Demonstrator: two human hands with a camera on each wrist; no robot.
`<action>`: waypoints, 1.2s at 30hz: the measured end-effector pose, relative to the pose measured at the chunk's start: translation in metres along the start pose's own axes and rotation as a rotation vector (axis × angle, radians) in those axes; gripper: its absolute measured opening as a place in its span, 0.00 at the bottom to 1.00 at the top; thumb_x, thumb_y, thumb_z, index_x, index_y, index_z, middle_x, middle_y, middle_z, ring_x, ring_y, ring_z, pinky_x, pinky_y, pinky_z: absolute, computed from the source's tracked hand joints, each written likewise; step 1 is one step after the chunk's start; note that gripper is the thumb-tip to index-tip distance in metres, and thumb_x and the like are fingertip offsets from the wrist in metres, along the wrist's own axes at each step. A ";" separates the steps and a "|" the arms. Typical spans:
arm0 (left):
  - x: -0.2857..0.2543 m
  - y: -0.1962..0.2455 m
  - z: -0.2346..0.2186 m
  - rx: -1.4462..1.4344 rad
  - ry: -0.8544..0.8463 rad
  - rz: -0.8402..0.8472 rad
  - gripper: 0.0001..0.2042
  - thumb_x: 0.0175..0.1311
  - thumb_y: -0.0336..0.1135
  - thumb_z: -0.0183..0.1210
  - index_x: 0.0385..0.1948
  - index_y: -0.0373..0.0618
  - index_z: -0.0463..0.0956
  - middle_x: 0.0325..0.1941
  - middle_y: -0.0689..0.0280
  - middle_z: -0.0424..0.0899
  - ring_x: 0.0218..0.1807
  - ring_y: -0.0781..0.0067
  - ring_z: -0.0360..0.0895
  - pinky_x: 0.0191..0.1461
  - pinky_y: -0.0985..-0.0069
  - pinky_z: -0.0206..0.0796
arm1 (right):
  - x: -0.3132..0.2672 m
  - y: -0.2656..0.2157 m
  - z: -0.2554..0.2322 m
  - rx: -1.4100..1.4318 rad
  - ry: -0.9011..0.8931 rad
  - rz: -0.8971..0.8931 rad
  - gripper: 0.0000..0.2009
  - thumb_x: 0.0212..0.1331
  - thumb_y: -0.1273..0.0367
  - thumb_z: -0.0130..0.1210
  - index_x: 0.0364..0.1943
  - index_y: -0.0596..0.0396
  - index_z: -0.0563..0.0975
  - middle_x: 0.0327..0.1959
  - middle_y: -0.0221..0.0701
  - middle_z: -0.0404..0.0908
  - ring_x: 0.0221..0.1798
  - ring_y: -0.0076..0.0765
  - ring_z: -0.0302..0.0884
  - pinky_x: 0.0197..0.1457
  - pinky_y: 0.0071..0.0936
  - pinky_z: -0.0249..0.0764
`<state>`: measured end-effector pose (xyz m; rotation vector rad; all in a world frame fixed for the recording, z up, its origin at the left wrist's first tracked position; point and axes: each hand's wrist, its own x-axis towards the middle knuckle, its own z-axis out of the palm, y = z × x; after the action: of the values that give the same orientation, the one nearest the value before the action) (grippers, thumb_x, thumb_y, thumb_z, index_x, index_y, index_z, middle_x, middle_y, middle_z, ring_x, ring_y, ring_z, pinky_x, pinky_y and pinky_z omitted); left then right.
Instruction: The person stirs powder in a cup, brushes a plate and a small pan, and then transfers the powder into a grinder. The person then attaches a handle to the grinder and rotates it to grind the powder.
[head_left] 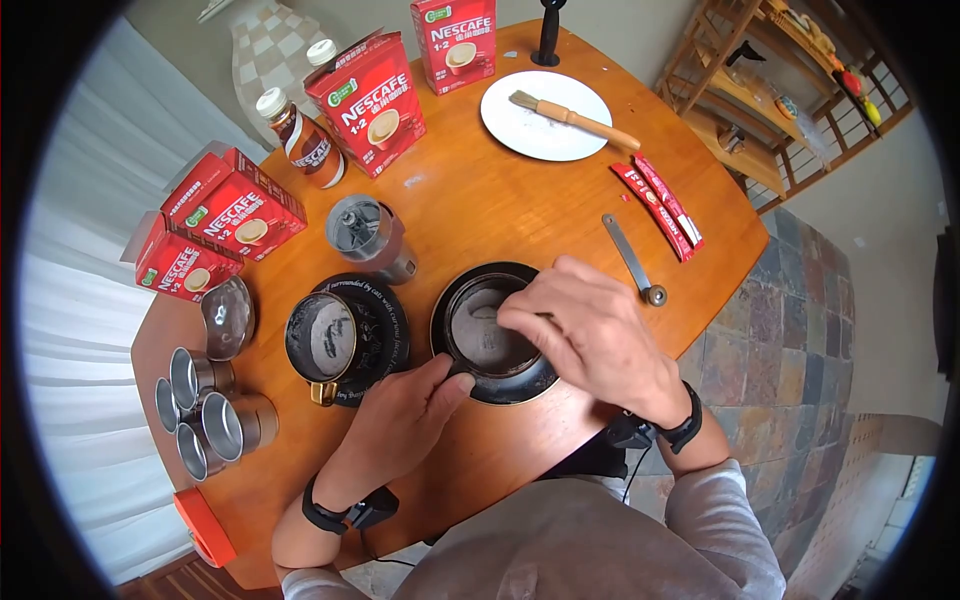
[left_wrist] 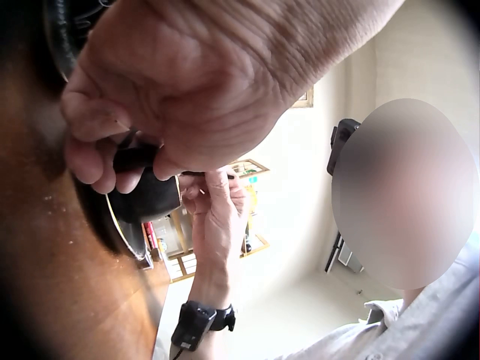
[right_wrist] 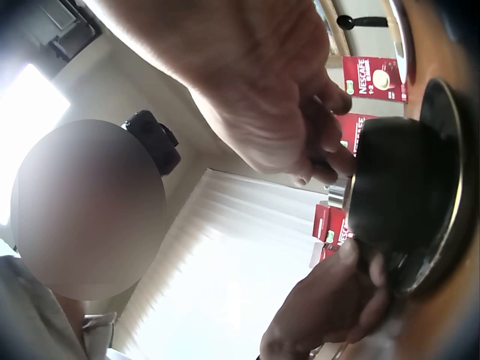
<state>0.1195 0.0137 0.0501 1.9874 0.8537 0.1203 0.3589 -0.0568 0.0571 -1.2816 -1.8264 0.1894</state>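
Head view: black cup [head_left: 485, 335] between hands; brush [head_left: 575, 120] on plate [head_left: 545, 115].

Head view looks down over the whole table; both wrist views sit close, facing the same cup [head_left: 487, 330] sideways.

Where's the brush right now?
Head view, top right of centre: the brush lies across the white plate, handle end past the rim, just above the red sachets.

The plate [head_left: 552, 142] is white (plain), the boxes [head_left: 375, 105] red.
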 end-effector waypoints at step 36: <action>0.000 0.004 -0.003 0.007 -0.041 -0.077 0.14 0.79 0.39 0.52 0.38 0.37 0.78 0.23 0.61 0.78 0.27 0.68 0.78 0.35 0.70 0.68 | -0.004 -0.002 0.006 0.040 0.028 -0.045 0.05 0.57 0.75 0.68 0.37 0.55 0.85 0.31 0.31 0.80 0.35 0.42 0.76 0.38 0.37 0.77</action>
<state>0.1201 0.0150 0.0551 1.9541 0.9043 0.0320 0.3535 -0.0587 0.0527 -1.2089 -1.8175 0.1815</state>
